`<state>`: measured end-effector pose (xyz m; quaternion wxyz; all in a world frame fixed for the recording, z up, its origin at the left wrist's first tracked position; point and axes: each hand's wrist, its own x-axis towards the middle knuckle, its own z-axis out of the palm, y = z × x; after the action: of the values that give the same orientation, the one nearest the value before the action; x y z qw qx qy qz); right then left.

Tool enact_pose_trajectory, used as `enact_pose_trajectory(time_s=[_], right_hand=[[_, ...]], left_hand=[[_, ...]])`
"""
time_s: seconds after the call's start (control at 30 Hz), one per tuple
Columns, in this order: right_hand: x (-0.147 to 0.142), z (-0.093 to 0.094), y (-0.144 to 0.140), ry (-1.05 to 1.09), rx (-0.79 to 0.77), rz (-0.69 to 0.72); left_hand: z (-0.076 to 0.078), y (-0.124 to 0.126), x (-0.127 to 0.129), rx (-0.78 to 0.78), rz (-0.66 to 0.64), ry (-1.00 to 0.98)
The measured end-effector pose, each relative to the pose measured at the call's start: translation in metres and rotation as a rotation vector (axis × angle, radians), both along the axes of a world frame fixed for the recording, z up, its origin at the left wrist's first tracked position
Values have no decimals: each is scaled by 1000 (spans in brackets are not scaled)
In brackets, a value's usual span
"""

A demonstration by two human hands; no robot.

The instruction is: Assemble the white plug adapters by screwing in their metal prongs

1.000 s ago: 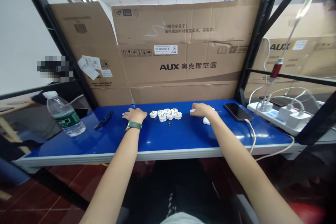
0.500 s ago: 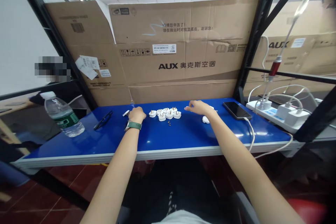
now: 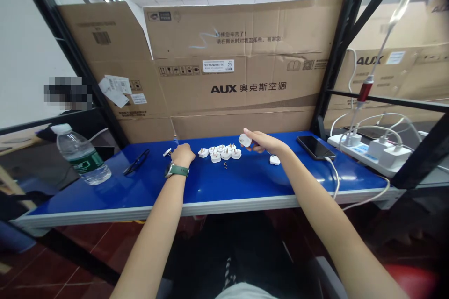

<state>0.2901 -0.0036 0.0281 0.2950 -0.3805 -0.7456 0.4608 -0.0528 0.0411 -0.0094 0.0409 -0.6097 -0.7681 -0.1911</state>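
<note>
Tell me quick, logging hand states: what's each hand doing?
Left hand: closed fist resting on the blue table, contents hidden.
Right hand: holding a white plug.

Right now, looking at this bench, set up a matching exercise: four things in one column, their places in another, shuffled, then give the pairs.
Things:
1. water bottle
2. phone
3. power strip
4. white plug part

Places:
A. held in the right hand
B. far left of the blue table
C. beyond the table's right end
D. on the table, right of the right hand

Pairs: 1-B, 2-D, 3-C, 4-A
</note>
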Motion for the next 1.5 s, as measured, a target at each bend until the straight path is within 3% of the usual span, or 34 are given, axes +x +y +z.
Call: enact_pose_trajectory(time_s=[0.07,0.17,0.3,0.47,0.6,0.97,1.17,1.5], right_hand=[[0,-1,1,26,13,14],[-1,-2,3,34,46,11],[-2,-4,6,-15,92,-27],[-4,-7,9,-35,236,-43],[-8,-10,13,22,412,-61],[-30,-32,22,-178,310,-282],[-38,-35,18,-249,348,-374],[-53,-33,6,-323,430,-456]], left_hand=[[3,-3,2,37,11,7],[10,-6,9,286,-38,8],[17,-7,22,578,-338,-82],[18,-16,45,578,-800,-113],[14,-24,62,509,-962,-64],[4,-35,93,520,-946,237],[-4,-33,101,538,-940,237],[-3,-39,103,510,-920,248]])
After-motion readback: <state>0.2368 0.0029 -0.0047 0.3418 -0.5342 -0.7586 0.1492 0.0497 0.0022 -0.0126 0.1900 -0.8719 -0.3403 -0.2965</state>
